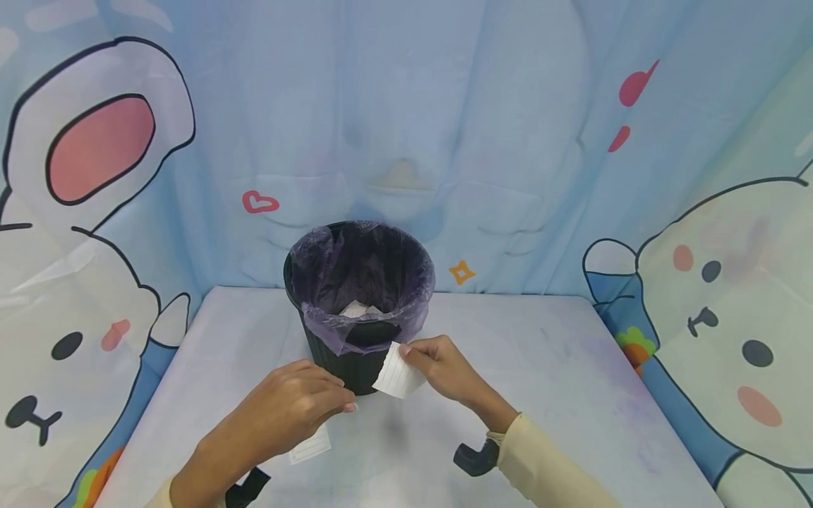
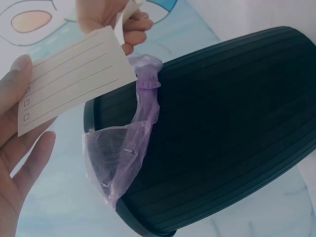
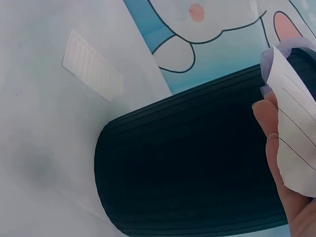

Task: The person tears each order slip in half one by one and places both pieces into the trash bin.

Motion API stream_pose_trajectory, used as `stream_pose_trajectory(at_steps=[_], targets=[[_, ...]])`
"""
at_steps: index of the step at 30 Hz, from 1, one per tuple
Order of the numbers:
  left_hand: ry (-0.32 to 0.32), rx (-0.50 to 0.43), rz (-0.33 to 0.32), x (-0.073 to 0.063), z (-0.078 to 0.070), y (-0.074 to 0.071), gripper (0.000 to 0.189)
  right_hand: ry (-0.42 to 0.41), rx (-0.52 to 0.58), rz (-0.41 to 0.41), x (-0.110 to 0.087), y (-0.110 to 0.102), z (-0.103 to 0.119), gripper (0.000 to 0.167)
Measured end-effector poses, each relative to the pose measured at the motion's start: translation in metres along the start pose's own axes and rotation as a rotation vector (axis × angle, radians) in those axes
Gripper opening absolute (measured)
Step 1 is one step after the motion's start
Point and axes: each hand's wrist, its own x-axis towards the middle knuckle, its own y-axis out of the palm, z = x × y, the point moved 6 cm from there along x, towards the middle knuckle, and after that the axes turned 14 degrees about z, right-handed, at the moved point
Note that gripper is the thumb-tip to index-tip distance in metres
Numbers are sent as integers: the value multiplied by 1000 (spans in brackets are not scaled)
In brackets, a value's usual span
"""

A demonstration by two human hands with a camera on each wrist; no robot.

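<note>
In the head view, a dark bin (image 1: 346, 367) stands upright on a white table (image 1: 540, 353), its rim covered by a thin purple bag (image 1: 330, 333). White scraps (image 1: 357, 309) lie inside the bag. The right hand (image 1: 447, 370) pinches a torn piece of lined paper (image 1: 400, 375) between thumb and fingers, just in front of the bin. The left hand (image 1: 292, 402) is in front of the bin too, its fingers drawn together; what it grips is mostly hidden here. A paper slip (image 1: 311, 446) shows below that hand, partly covered by it. Behind hangs a blue curtain (image 1: 394, 106) printed with cartoon animals.

In the left wrist view, the left hand grips a lined piece with checkboxes (image 2: 74, 81) between its thumb and fingers, beside the bin's rim. The right hand, beyond it, holds its own piece.

In the right wrist view, the right hand's torn piece covers part of its fingers near the bag, and the slip lies on the table near the bin's base.
</note>
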Motion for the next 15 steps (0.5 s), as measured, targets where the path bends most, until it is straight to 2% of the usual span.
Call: stream_pose_trajectory(at_steps=[7, 10, 13, 15], targets=[[7, -3, -38, -1, 3, -2, 18, -32, -20, 34, -9, -4, 11, 28], [2, 0, -69, -2, 7, -8, 18, -91, -26, 54, -14, -6, 23, 27], [-13, -6, -97, -3, 12, -14, 8, -159, -28, 56, -19, -11, 38, 26], [-23, -1, -116, -5, 17, -19, 16, -204, -33, 43, -21, -17, 48, 26]])
